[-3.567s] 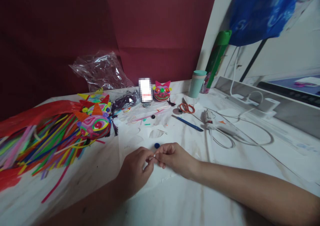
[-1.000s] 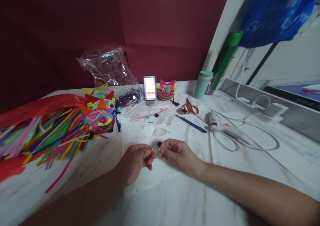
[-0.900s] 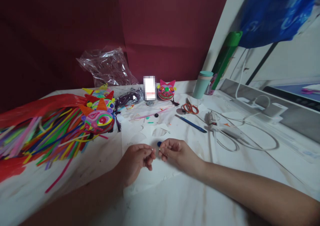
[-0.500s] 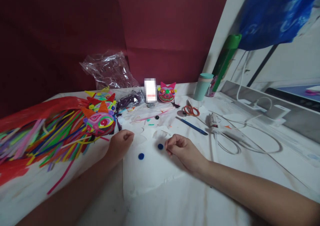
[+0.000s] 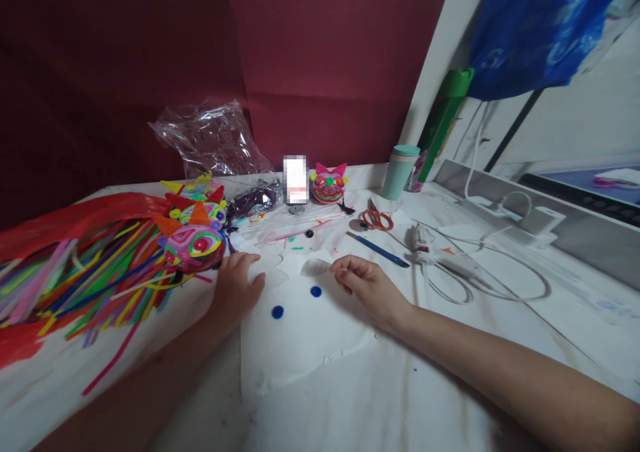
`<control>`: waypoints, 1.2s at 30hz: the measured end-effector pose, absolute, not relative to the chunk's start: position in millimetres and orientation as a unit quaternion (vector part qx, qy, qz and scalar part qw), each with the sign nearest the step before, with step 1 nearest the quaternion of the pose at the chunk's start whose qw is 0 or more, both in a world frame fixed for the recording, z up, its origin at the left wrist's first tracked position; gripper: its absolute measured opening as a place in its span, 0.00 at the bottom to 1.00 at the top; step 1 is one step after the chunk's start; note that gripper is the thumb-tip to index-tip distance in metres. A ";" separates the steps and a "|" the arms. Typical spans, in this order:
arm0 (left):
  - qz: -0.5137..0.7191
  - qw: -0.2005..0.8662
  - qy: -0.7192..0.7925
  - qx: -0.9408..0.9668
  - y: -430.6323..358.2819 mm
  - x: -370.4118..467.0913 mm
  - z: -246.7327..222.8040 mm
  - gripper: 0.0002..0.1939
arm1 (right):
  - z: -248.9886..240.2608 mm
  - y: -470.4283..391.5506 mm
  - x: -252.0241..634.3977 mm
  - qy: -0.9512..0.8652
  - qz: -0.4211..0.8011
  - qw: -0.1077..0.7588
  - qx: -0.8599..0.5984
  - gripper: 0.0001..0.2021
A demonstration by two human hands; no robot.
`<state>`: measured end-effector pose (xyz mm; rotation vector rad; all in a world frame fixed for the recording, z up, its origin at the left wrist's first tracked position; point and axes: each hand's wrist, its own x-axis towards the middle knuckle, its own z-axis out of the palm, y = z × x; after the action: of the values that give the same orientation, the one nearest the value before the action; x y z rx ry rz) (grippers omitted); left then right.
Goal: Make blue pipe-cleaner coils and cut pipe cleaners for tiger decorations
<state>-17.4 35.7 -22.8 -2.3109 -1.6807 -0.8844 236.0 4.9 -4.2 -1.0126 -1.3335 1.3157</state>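
Observation:
Two flat dark blue discs lie on a white sheet [image 5: 295, 352]: one disc [image 5: 277, 313] nearer me, the other disc [image 5: 316, 291] further right. My left hand [image 5: 239, 285] rests by the sheet's left edge, thumb and fingers apart, holding nothing. My right hand [image 5: 367, 289] is at the right of the discs, thumb and forefinger pinched on a small clear piece [image 5: 316, 267] whose far part shows on the sheet. Left of my left hand sit colourful clay animal heads [image 5: 195, 245] with orange and red horns.
Colourful strips [image 5: 105, 265] spread over red material at the left. Behind stand a pink horned head [image 5: 329, 184] and a green cup [image 5: 400, 173]. Orange scissors [image 5: 377, 220], a blue knife [image 5: 379, 249] and white cables [image 5: 450, 282] lie at the right.
My left hand has opened from a closed pinch, fingers now spread. My right hand has moved slightly up, away from the right disc. The view has shifted a little.

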 end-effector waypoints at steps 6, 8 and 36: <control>-0.341 0.008 -0.530 -0.776 22.0 -4.9 -13.4 0.12 | -3.2 4.7 235.9 -0.559 0.559 0.459 -0.406 0.13; -0.351 -0.029 -0.531 -0.771 15.0 0.7 -8.4 0.10 | -3.7 4.3 236.3 -0.568 0.556 0.442 -0.415 0.14; -0.173 -0.151 -0.298 -0.926 -53.4 50.1 -8.3 0.06 | -4.2 12.3 254.3 -0.802 0.211 0.305 -0.468 0.09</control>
<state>50.1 -53.4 -8.3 -3.2284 -1.0402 -0.6022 254.3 12.3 -4.2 -1.2384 -2.1254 0.5596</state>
